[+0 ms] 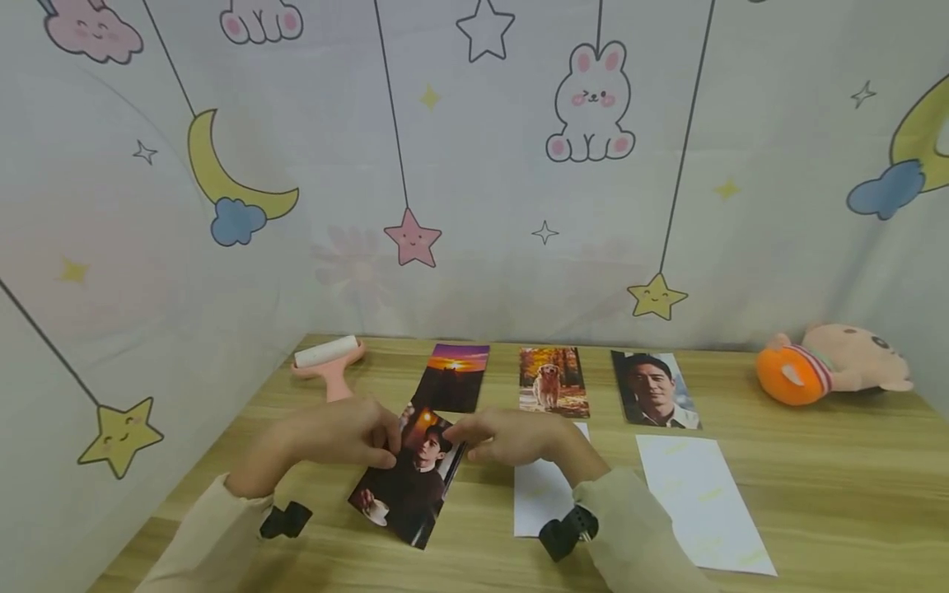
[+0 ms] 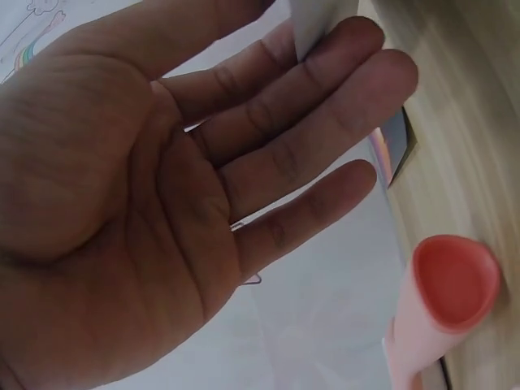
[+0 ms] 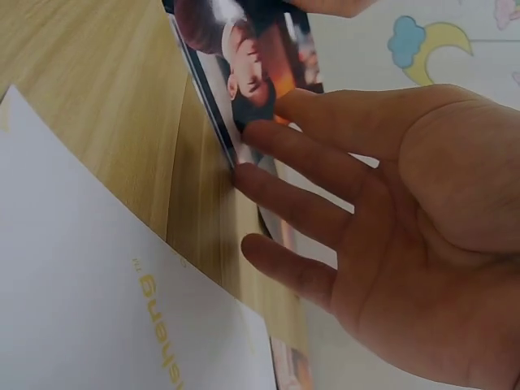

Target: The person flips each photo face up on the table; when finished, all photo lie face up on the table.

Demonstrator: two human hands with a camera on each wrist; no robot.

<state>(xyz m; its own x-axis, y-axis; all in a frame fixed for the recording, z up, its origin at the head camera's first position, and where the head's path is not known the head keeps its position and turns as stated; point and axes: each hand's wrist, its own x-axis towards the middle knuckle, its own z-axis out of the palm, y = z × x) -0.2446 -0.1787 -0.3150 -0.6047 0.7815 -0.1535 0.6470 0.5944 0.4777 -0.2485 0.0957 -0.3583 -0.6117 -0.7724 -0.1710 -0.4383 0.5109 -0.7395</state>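
A portrait photo print (image 1: 415, 486) of a person in dark clothes with a cup is tilted over the front left of the table. My left hand (image 1: 352, 432) pinches its left edge between thumb and fingers; the left wrist view shows a pale strip of its back (image 2: 315, 24) at the fingertips. Opposite, my right hand (image 1: 515, 436) has its fingertips at the print's upper right edge. Its fingers (image 3: 292, 203) are loosely extended and spread in the right wrist view, overlapping the print (image 3: 244, 61) there.
Sunset (image 1: 452, 375), golden dog (image 1: 552, 383) and portrait (image 1: 656, 391) prints form a back row. Two white sheets (image 1: 704, 502) (image 1: 541, 494) lie nearer, one partly under my right arm. A pink-handled lint roller (image 1: 329, 358) is back left; a plush toy (image 1: 830, 362) lies back right.
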